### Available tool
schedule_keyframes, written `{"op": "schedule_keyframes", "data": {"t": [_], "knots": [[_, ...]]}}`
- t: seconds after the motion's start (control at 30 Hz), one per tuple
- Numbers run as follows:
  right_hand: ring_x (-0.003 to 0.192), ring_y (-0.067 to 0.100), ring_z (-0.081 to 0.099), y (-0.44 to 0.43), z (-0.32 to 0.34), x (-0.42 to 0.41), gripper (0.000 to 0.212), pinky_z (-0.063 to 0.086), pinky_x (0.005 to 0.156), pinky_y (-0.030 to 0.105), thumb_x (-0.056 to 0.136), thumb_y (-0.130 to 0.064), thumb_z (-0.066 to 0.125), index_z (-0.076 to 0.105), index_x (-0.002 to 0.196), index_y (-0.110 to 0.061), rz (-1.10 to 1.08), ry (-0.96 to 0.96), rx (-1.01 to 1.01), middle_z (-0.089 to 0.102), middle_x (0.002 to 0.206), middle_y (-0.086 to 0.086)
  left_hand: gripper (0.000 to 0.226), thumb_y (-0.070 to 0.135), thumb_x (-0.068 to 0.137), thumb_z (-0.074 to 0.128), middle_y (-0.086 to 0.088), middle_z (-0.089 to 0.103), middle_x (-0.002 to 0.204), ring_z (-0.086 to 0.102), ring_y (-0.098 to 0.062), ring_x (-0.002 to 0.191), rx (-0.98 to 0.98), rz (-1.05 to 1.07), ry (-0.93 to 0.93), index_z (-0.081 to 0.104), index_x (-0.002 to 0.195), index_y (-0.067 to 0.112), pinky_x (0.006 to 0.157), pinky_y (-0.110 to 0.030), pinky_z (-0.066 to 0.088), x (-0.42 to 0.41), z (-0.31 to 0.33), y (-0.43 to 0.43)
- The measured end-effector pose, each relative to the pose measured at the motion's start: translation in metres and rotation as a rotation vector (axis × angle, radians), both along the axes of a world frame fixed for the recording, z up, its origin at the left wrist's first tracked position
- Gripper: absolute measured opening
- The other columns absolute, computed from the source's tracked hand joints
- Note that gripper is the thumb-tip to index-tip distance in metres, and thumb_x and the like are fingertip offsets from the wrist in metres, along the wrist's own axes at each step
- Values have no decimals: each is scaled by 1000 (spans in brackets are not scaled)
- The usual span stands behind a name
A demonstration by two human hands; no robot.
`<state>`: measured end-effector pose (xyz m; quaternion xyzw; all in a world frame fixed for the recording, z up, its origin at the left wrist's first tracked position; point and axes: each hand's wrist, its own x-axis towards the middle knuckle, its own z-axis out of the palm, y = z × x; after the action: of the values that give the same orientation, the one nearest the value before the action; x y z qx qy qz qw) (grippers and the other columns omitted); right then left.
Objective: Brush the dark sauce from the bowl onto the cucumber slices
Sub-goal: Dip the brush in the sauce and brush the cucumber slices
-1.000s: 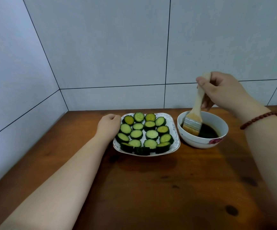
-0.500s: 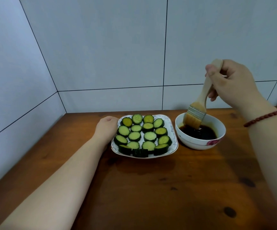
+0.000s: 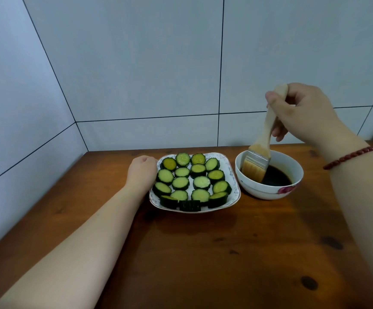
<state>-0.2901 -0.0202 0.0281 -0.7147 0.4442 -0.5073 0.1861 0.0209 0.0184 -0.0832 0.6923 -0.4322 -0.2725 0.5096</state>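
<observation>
Brush (image 3: 262,139), gripped by right fingers (image 3: 273,98), lowered into bowl (image 3: 268,194) of sauce (image 3: 278,178); left fingers (image 3: 145,160) curled.

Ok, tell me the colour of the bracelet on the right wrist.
The bracelet is dark red beads, seen in the head view.

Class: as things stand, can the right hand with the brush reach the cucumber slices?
Probably yes. The right hand holds the brush in the bowl beside the plate; nothing stands between; the left hand rests at the plate's left edge, off the cucumber slices.
</observation>
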Motion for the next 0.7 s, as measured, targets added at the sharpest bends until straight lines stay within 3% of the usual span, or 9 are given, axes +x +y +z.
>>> {"op": "schedule_keyframes", "data": {"t": [0.17,0.5,0.7], "knots": [[41,18,64,2,-1,5,33,52,38,26,100,-32,55,60,84,-3,22,30,38,68,60,11,24,10,82,35,-7,52,85,43,-22,75,-3,15,2,56,86,18,66,-38,34,-2,1,1],[43,18,65,3,0,6,29,53,38,26,99,-31,54,58,81,-9,8,120,17,67,65,12,26,10,81,34,-7,53,83,44,-21,74,-1,14,-11,58,85,18,65,-38,35,-5,2,2],[39,20,62,4,7,3,38,51,35,27,95,-28,56,55,90,10,9,-88,-5,64,59,14,28,9,81,34,-11,56,82,48,-22,73,12,22,4,62,84,14,66,-36,39,-2,2,4]]}}
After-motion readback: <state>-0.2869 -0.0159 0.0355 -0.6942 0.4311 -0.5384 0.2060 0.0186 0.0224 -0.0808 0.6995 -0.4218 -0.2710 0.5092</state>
